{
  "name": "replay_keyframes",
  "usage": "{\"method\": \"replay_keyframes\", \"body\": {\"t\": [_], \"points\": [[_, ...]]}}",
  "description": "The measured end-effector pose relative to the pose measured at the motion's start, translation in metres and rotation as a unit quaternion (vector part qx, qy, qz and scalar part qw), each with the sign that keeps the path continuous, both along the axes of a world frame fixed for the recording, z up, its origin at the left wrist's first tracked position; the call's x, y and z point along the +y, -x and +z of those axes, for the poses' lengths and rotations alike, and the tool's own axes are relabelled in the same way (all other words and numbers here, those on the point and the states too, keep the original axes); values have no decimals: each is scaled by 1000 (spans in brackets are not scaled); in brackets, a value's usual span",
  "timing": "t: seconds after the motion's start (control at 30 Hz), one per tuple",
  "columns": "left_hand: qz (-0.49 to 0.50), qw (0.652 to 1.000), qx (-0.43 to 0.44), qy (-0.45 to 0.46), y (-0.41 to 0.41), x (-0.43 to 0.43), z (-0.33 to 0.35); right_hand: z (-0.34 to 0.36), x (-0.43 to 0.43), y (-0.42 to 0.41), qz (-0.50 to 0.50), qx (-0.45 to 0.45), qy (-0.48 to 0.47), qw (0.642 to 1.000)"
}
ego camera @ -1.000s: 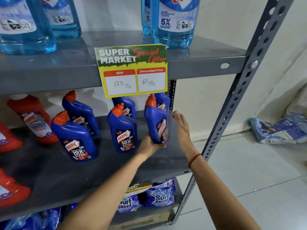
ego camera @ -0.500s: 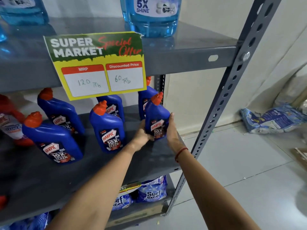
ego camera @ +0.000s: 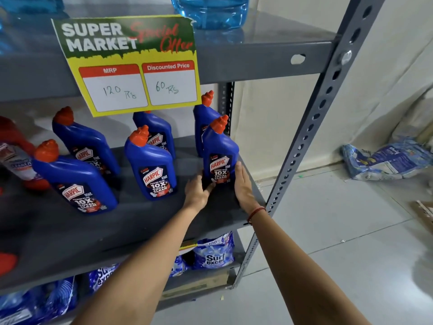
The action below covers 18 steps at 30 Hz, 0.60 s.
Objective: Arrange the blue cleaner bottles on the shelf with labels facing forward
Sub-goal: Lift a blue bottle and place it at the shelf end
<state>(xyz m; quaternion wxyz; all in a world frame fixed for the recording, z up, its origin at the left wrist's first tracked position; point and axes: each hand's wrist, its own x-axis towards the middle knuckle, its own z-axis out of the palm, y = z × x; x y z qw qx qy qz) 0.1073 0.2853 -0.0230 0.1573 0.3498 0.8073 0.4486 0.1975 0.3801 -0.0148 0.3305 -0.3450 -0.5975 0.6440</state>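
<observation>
Several blue Harpic cleaner bottles with orange caps stand on the grey middle shelf (ego camera: 145, 219). The rightmost front bottle (ego camera: 219, 151) stands upright with its label facing me. My left hand (ego camera: 198, 190) touches its lower left side and my right hand (ego camera: 243, 186) lies flat against its lower right side. Another blue bottle (ego camera: 202, 120) stands right behind it. More to the left, a bottle (ego camera: 151, 167), a bottle (ego camera: 75, 181) and a bottle (ego camera: 85, 141) show their labels. One further bottle (ego camera: 157, 132) stands at the back.
A yellow price card (ego camera: 131, 64) hangs from the upper shelf edge. Red cleaner bottles (ego camera: 16, 156) stand at the far left. Detergent packs (ego camera: 214, 253) fill the shelf below. The grey upright post (ego camera: 311, 127) bounds the right side. A plastic bag (ego camera: 384, 160) lies on the floor.
The held bottle was turned from side-on to label forward and now stands on the shelf near the right edge, with both hands at its base. The camera has moved closer and lower.
</observation>
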Motion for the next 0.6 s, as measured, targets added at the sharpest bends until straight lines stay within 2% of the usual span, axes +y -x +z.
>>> {"method": "replay_keyframes", "body": {"t": [0.17, 0.3, 0.6], "points": [[1, 1000, -24, 10, -13, -13, -8, -3, -19, -18, -28, -45, -15, 998], [5, 1000, -14, -18, -33, -29, -14, -10, -38, -34, -59, -35, -14, 998], [-2, 998, -2, -67, -55, -52, -13, -16, -53, -57, -52, -27, -3, 998]]}}
